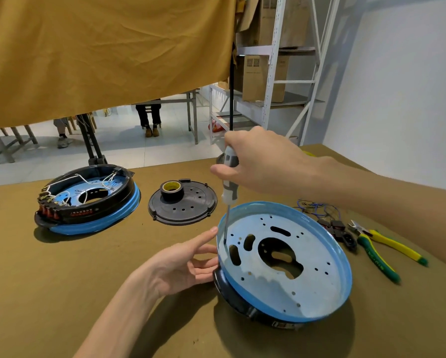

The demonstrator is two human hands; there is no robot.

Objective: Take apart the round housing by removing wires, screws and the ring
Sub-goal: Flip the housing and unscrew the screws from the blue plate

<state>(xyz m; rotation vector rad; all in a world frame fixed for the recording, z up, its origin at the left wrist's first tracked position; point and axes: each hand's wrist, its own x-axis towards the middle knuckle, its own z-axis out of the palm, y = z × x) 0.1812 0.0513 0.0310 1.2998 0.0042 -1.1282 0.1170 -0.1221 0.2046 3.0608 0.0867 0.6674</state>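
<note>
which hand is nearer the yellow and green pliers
Right. The right hand grips the grey and white screwdriver above the round blue housing, on the side of the yellow and green pliers; the left hand steadies the housing's far edge.

My right hand (258, 161) is raised, fist wrapped round a grip, thumb pointing left, forearm reaching in from the right. My left hand (180, 264) lies lower, palm up, fingers (203, 237) spread and extended rightward.

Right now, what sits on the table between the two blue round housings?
In the head view, a black perforated disc with a tape roll on it lies between the wired housing and the stripped housing.
</note>
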